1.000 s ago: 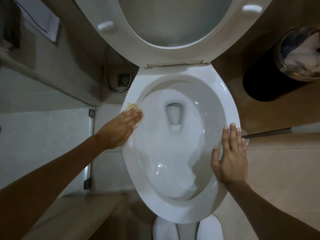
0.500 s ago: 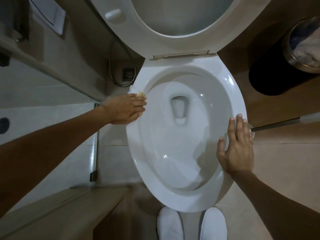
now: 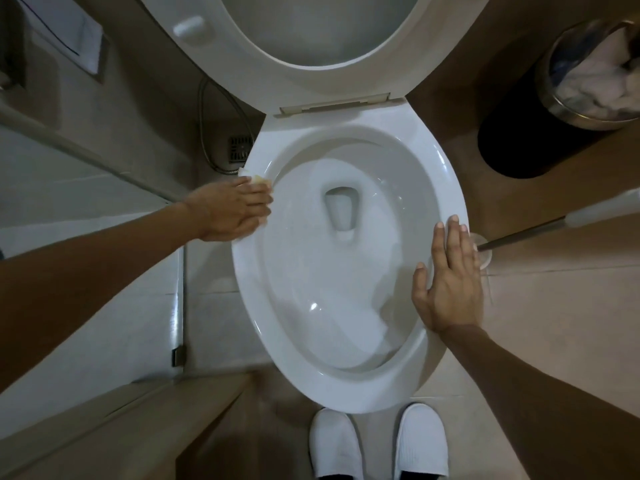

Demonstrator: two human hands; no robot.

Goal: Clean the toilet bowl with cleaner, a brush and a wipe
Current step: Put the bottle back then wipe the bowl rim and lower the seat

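One toilet bowl (image 3: 446, 174) is seen, with one seat (image 3: 263, 60) raised behind it. Two hands are counted: the left hand (image 3: 230, 213) at the bowl's left rim and the right hand (image 3: 450, 282) at its right rim. One wipe (image 3: 258, 179) is found under the left fingers. One brush handle (image 3: 526, 233) is seen past the right rim. One bin (image 3: 588, 81) is counted at the floor's far right corner, one hose (image 3: 207, 133) and one drain (image 3: 240, 148) at the far left, and two white shoes (image 3: 334, 445) at the near edge.
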